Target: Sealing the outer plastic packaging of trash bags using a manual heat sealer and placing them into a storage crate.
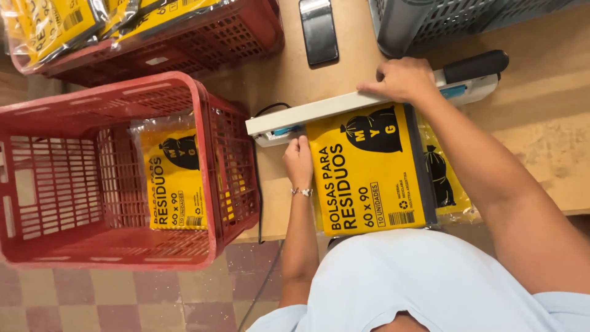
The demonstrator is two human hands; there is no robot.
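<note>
1. Nearest the camera, a person in a pale blue shirt point(430, 276) stands at the edge of a wooden table point(541, 123), above a checkered tile floor point(123, 301).
2. A yellow packet of black refuse bags point(365, 172) lies flat on the table in front of the person, its top edge tucked under the arm of a white heat sealer point(326, 110). A second yellow packet point(448, 184) peeks out from beneath it on the right.
3. The left hand point(298, 161), a bracelet at the wrist, rests with curled fingers against the packet's left edge, just below the sealer.
4. The right hand point(402, 80) lies palm-down on the sealer arm, fingers closed over the bar, near its black handle point(476, 64).
5. To the left, a red plastic crate point(203, 160) on the floor holds one sealed yellow packet point(175, 178).
6. Farther back sit another red crate point(233, 37) filled with packets, a dark phone point(318, 29) and a grey basket point(430, 21).
</note>
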